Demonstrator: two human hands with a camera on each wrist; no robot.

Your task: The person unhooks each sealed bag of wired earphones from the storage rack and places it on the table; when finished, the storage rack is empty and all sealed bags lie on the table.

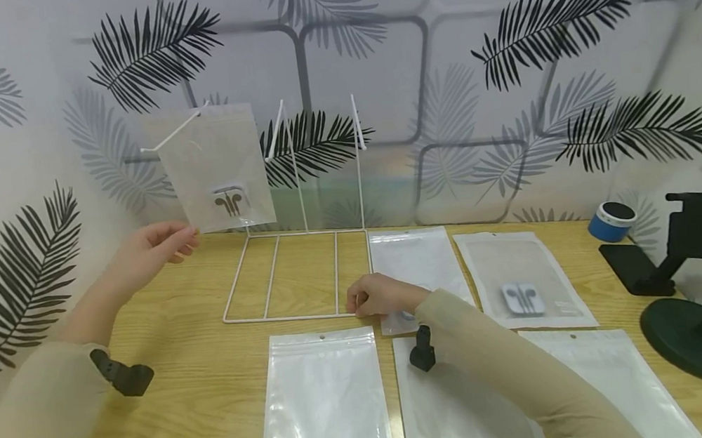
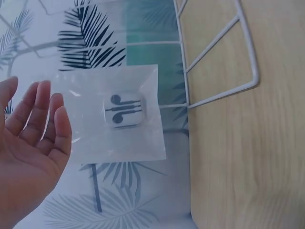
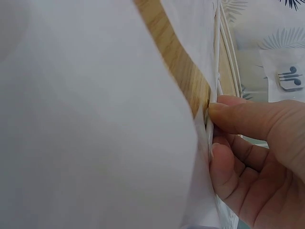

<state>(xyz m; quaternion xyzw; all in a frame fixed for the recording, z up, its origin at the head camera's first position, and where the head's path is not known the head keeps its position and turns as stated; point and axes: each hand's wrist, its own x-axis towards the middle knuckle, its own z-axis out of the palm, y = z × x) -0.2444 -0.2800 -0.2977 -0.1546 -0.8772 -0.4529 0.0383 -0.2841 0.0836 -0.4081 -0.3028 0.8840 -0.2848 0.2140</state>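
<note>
A white wire display rack (image 1: 303, 317) stands on the wooden table, with hooks sticking out from its upright back. From its left hook hangs a clear-front zip bag (image 1: 212, 165) holding an earphone case (image 1: 231, 201). My left hand (image 1: 154, 252) is beside the bag's lower left corner; in the left wrist view its fingers (image 2: 62, 129) are loosely bent and hold nothing. My right hand (image 1: 384, 295) pinches the rack's front rail near its right corner, thumb and fingers around the wire in the right wrist view. The other two hooks (image 1: 357, 123) carry no bag.
Several more zip bags lie flat right of and in front of the rack, among them a front bag (image 1: 326, 397) and a right bag (image 1: 521, 273). At the right are a blue round container (image 1: 611, 222) and black stands (image 1: 699, 340). A leaf-patterned wall backs the table.
</note>
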